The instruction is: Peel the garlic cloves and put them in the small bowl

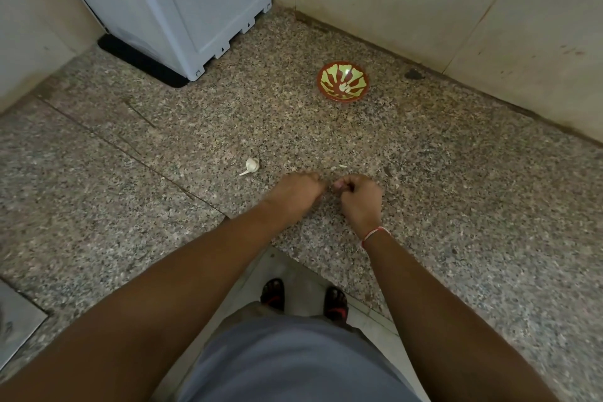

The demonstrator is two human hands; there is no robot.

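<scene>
both fists curled close over the tabletop (456, 206): left grip (298, 189) and right grip (360, 194), contents hidden; small bowl (343, 81) beyond, garlic piece (250, 166) left.

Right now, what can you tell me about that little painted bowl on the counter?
The small bowl is round and shallow, with a reddish-brown outside and rim and a yellow-green inside crossed by red-brown streaks that spread from the centre. It looks like glazed ceramic. It sits upright on the speckled stone counter, near the back wall corner, well beyond both hands. A few pale pieces, probably peeled garlic cloves, lie at its bottom. Nothing else touches it.
</scene>
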